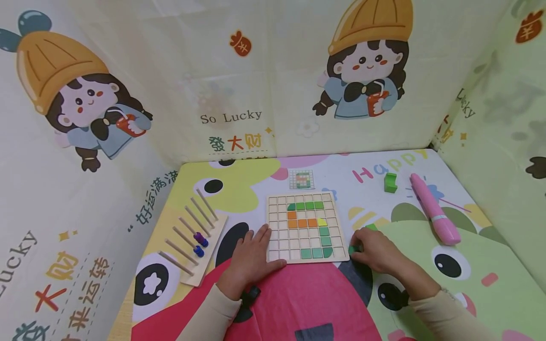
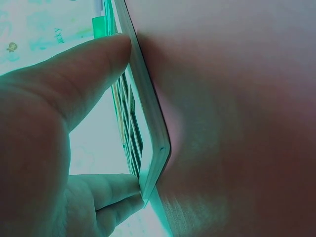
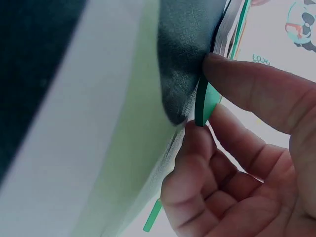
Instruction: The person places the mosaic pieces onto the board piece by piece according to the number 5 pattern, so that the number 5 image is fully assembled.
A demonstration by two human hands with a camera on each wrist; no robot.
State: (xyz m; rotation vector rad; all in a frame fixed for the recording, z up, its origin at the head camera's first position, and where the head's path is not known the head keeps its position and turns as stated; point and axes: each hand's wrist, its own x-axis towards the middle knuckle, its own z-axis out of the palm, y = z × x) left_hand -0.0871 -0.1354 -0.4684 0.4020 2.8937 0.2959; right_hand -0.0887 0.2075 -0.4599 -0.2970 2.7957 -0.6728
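A wooden grid board (image 1: 277, 241) lies flat in the middle of the table, with green, orange and yellow tiles (image 1: 302, 223) set in some of its squares. My left hand (image 1: 251, 253) rests at its near left corner, fingers along the left side and thumb at the near edge; the left wrist view shows these fingers fairly straight against the board's rim (image 2: 148, 123). Close to the near right corner, my right hand (image 1: 377, 248) pinches a green tile (image 3: 211, 101) with a curved edge between thumb and fingertips. Just beyond that hand lies another green tile (image 1: 371, 227).
A small printed pattern card (image 1: 301, 180) lies behind the board. To the left stands a wooden peg rack (image 1: 187, 279) with purple and blue beads (image 1: 199, 251) low on its pegs. Farther right are a green block (image 1: 390, 183) and a pink wand-like object (image 1: 435, 210).
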